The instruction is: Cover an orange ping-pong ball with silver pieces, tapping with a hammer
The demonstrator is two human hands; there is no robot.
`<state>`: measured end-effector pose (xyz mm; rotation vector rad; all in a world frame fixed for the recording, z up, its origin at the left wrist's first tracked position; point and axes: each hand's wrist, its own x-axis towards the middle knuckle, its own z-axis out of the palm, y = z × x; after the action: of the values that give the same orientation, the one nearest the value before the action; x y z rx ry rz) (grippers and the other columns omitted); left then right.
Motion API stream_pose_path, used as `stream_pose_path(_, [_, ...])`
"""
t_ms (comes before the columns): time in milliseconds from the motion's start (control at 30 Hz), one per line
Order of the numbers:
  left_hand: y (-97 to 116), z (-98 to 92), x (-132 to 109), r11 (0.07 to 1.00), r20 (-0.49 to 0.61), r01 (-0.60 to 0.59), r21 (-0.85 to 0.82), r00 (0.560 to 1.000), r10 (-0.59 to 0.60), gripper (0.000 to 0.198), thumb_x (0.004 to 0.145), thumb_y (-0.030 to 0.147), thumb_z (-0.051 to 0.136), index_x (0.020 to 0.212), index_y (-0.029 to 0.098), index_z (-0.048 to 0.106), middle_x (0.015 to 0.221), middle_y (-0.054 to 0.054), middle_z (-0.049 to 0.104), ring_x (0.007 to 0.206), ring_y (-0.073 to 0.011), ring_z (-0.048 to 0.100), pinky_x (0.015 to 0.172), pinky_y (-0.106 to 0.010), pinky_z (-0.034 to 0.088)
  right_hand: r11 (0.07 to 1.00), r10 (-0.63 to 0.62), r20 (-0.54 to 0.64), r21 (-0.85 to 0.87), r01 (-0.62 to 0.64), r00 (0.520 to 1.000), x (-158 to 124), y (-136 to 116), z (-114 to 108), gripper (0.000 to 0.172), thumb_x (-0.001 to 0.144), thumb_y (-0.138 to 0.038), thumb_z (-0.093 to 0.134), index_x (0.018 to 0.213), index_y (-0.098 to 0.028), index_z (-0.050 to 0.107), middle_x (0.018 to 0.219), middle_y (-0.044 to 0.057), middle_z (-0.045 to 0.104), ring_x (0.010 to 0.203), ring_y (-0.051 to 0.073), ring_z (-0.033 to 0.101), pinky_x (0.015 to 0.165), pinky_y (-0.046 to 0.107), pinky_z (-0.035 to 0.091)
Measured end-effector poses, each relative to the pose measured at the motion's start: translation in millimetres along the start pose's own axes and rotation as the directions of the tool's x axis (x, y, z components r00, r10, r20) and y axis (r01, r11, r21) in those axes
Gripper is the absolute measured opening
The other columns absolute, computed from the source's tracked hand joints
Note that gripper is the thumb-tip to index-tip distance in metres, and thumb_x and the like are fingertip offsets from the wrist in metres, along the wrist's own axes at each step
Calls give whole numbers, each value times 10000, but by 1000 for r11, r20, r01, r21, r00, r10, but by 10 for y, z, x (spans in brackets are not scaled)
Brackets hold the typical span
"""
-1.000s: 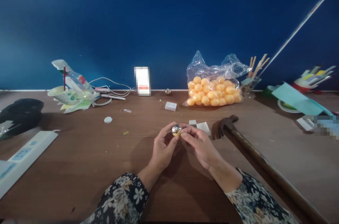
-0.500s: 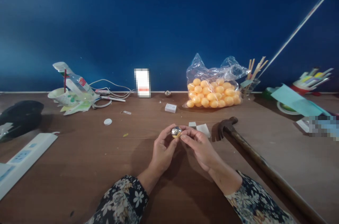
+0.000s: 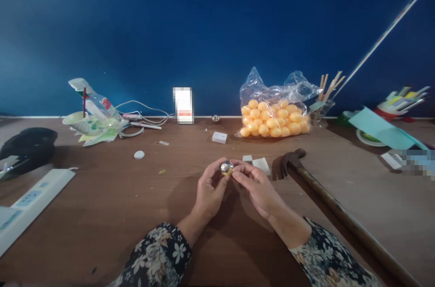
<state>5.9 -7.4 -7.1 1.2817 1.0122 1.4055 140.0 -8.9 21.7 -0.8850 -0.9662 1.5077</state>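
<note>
A small rounded egg (image 3: 226, 167), shiny silver like mirror facets on top and yellow below, is held between my two hands just above the table. My left hand (image 3: 210, 192) is closed on its left side, thumb below and fingers behind. From the right, my right hand (image 3: 256, 185) pinches its lower edge with thumb and forefinger. Beyond my right fingers lie a small pale block (image 3: 248, 159) and a white square piece (image 3: 261, 166). The far side of the egg is hidden by my fingers.
A hammer (image 3: 316, 187) lies at the right. Behind stand a clear bag of yellow eggs (image 3: 275, 119), a small white box (image 3: 219, 137) and another silver ball (image 3: 215, 118). At the left are a power strip (image 3: 37, 203), a white cap (image 3: 139, 155) and a plastic bottle (image 3: 98, 103).
My hands stay almost in place around the egg. Its silver top looks slightly turned, and the whole view has shifted a little.
</note>
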Motion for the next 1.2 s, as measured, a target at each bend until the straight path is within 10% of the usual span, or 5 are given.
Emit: stream_pose_path(1200, [-24,-4,-19,1000,-10,-14,9,1000,14,377,775,191,631,1151,194,596,1168,-88,657,1088,-213,622,961,-339,494,999,41,7,33,-41,999,-2,9,-11,120,703,-276,740,683,-188,660,1038,34,650,997,175,560,951,312,380])
